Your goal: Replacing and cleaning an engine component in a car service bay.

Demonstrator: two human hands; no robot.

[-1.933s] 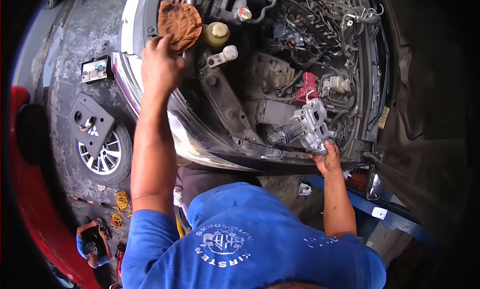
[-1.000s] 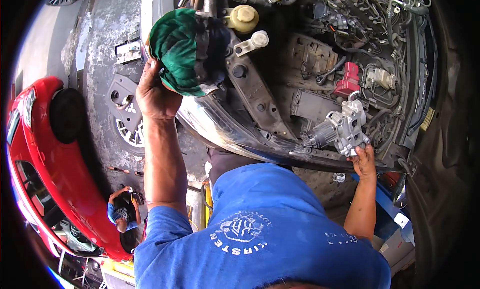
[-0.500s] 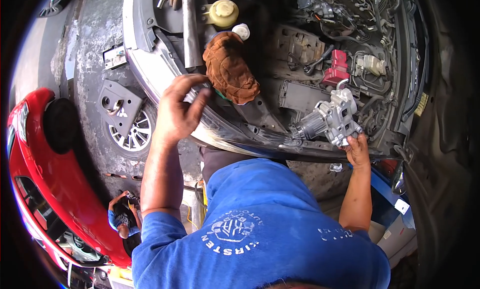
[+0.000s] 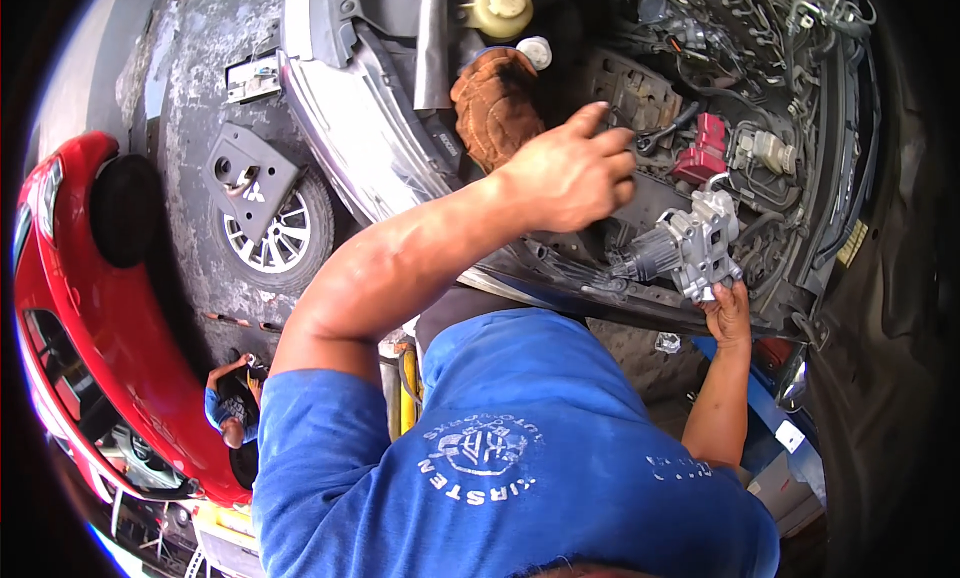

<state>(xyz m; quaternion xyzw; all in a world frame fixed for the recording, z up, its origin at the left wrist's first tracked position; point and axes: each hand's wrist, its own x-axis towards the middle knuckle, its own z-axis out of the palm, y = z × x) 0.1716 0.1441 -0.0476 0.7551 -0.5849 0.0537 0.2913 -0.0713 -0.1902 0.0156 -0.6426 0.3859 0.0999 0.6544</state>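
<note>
My left hand reaches across the engine bay with loosely bent fingers apart and nothing visible in them, just right of a brown cloth pad and above-left of a silver cast-metal assembly. My right hand grips that assembly by its lower end near the bay's front edge. The brown pad lies beside a round white cap and a cream reservoir. A long metal tube is just left of the pad, and a red plastic cover sits to the right.
The car's body edge curves along the bay. On the floor at left are a wheel with a flat cover on it and a battery-like box. A red car stands beyond, with another person crouched beside it.
My left hand, which held the cloth pad earlier with its green side showing, has let it go brown side up and swung rightward toward the metal assembly. My right hand keeps its grip.
</note>
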